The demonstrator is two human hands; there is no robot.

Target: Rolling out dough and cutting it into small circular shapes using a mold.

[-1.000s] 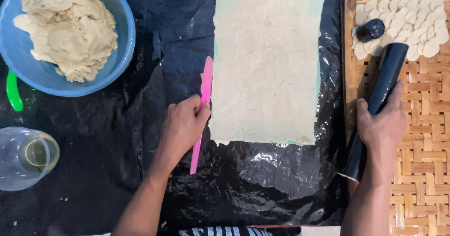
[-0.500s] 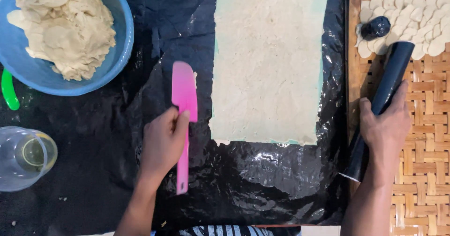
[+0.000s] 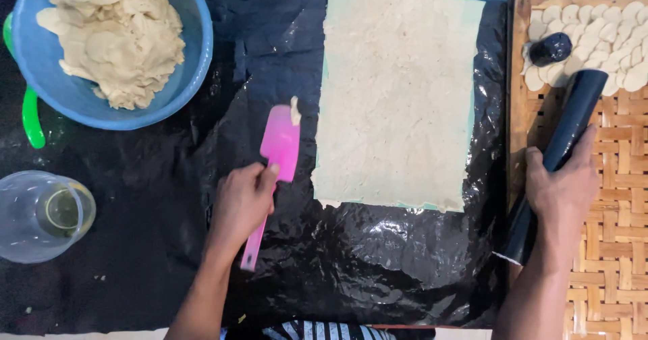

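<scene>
Left hand [image 3: 241,204] gripped pink spatula [image 3: 275,171] mid-frame, blade w/ dough bit just left of flat dough sheet [image 3: 398,97]. Right hand [image 3: 563,191] clenched round dark roller [image 3: 557,158], right side, on woven tray [image 3: 614,259].

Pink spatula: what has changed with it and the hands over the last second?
The left hand turned the pink spatula from edge-on to flat, blade facing up, and moved it a little left of the dough sheet. The right hand stayed on the dark roller; the blue bowl is unchanged.
</scene>
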